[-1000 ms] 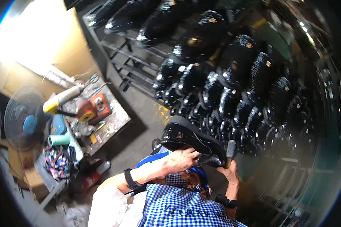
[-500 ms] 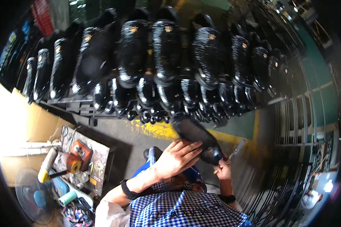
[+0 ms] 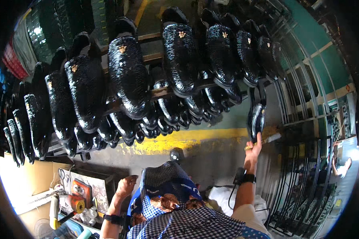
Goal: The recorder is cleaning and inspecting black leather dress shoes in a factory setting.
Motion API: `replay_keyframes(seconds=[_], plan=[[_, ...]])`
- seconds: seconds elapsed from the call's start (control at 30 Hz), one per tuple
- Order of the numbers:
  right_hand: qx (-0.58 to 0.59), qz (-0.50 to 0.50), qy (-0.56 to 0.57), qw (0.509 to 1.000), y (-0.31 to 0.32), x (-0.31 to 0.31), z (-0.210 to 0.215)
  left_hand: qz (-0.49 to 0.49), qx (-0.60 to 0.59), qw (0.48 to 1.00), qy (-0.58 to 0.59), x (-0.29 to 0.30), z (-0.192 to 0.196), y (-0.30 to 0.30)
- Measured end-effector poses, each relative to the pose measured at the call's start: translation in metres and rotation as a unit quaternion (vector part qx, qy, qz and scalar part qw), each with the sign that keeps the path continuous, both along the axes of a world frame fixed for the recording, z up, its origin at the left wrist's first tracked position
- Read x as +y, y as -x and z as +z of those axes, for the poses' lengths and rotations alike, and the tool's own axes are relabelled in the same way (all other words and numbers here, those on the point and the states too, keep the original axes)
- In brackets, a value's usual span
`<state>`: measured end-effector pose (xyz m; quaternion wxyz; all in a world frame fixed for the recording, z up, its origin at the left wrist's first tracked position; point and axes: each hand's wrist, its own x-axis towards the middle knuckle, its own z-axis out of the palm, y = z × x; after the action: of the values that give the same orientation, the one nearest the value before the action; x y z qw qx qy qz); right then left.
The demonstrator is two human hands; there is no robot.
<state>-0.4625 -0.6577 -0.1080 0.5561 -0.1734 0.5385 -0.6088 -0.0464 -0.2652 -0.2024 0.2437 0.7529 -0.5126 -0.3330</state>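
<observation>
At the right, my right hand (image 3: 253,149) is closed at the toe end of a glossy black shoe (image 3: 258,117), which stands heel-up beside the rack's right end. The same hand has a slim tool across it: a yellowish end shows on one side, a whitish blurred end (image 3: 272,138) on the other. My left hand (image 3: 126,185) hangs low beside my checked apron, fingers loosely bent, with nothing seen in it. Ahead, a row of black loafers (image 3: 127,79) with small gold ornaments rests toe-down on the rack, and more shoes fill the tiers below.
The rack's bar (image 3: 159,95) crosses in front of me. At lower left a worktable (image 3: 97,185) carries an orange-red tool (image 3: 81,189) and small items; cardboard (image 3: 36,175) stands beside it. Metal racks (image 3: 295,175) line the right. A yellow stripe (image 3: 167,141) marks the floor.
The shoe has moved from in front of me to the rack's right end, in my right hand. My left hand has let go of it and dropped back left.
</observation>
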Motion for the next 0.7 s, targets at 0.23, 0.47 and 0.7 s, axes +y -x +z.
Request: replay_keyframes(seconds=[0.23,0.47,0.7], plan=[[0.102,0.049,0.009,0.994,-0.017,-0.136,0.006,0.110,0.072,0.985,-0.114,-0.044,0.015,0.026],[0.243,0.109,-0.091,0.960,-0.044,-0.165,-0.030,0.173,0.155,0.961,-0.149,-0.061,-0.020,0.072],[0.226,0.213,-0.155,0.938,-0.070,0.002,-0.139,0.221,0.109,0.960,-0.136,-0.033,-0.040,0.092]])
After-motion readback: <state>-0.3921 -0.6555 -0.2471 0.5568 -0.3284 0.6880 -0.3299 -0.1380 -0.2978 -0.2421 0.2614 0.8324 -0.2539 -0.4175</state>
